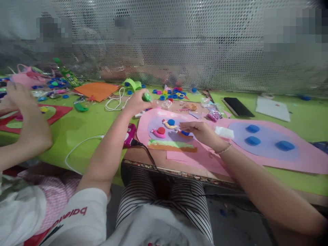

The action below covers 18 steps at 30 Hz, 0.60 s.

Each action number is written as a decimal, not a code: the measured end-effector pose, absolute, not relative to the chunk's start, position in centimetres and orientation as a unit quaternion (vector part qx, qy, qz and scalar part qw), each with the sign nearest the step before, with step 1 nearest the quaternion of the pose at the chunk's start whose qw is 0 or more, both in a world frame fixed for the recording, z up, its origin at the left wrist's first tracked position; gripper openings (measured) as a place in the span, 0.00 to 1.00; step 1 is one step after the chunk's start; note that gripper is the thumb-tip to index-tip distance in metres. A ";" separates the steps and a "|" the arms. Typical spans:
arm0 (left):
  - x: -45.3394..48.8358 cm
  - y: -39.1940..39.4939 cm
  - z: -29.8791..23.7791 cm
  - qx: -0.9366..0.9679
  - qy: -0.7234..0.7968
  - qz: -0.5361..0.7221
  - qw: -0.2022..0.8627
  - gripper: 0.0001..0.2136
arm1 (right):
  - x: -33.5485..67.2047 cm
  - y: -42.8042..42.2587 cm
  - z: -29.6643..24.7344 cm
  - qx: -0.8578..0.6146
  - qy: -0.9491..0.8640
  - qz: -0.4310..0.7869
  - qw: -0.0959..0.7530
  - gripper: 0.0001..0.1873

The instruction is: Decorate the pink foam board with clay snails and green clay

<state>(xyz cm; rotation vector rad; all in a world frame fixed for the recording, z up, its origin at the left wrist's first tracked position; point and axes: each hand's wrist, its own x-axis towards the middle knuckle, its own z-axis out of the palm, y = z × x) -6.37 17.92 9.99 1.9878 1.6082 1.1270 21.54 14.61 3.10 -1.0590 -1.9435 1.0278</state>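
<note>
My left hand point(137, 101) is raised over the table and closed around a small green lump point(147, 97); I cannot tell if it is clay or a packet. My right hand point(202, 131) is stretched over a pink-edged paper board point(142, 123), its fingers straight and touching or just above a snail figure with a blue shell point(185, 134). Beside it on the lilac paper lie a cream snail with a blue shell point(171, 123) and a pink snail with a red shell point(160, 131). A green and brown paper strip point(171, 145) runs along the bottom.
On the right lies a second pink board point(312, 153) with blue discs point(253, 140). A black phone point(238, 107), white paper point(273, 108) and coloured caps point(176, 93) are behind. A magenta device point(130, 136) with cables sits left. Another person's arm point(28, 126) works far left. A perforated screen point(179, 44) stands behind.
</note>
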 end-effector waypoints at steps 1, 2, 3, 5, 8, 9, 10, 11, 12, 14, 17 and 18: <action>-6.4 18.0 10.0 0.706 0.566 0.392 0.168 0.15 | 21.5 14.6 3.1 -0.411 -0.742 0.406 0.341 0.13; -6.4 18.0 10.0 0.711 0.567 0.383 0.163 0.15 | 21.4 14.6 3.1 -0.422 -0.735 0.410 0.336 0.12; -6.4 18.0 10.0 0.716 0.569 0.374 0.157 0.15 | 21.3 14.5 3.2 -0.437 -0.728 0.412 0.330 0.11; -6.4 18.0 10.0 0.725 0.569 0.360 0.147 0.15 | 21.1 14.4 3.3 -0.461 -0.716 0.416 0.320 0.10; -6.2 17.8 10.1 0.734 0.563 0.354 0.137 0.15 | 21.0 14.4 3.4 -0.454 -0.718 0.423 0.314 0.12; -6.2 17.8 10.1 0.736 0.562 0.351 0.137 0.15 | 21.0 14.4 3.4 -0.449 -0.720 0.429 0.311 0.13; -6.1 17.8 10.1 0.738 0.561 0.348 0.139 0.15 | 21.0 14.4 3.4 -0.446 -0.718 0.438 0.306 0.13; -6.0 17.7 10.1 0.742 0.559 0.343 0.139 0.15 | 21.0 14.4 3.4 -0.445 -0.713 0.453 0.299 0.14; -6.0 17.7 10.1 0.748 0.555 0.338 0.138 0.14 | 21.1 14.4 3.5 -0.443 -0.704 0.474 0.290 0.14; -5.9 17.8 10.0 0.760 0.542 0.332 0.133 0.14 | 21.3 14.4 3.6 -0.432 -0.682 0.522 0.274 0.16; -5.9 18.0 10.0 0.770 0.530 0.329 0.130 0.15 | 21.5 14.3 3.7 -0.399 -0.655 0.580 0.274 0.19; -5.9 18.0 10.0 0.768 0.530 0.332 0.137 0.15 | 21.5 14.3 3.7 -0.390 -0.650 0.591 0.275 0.20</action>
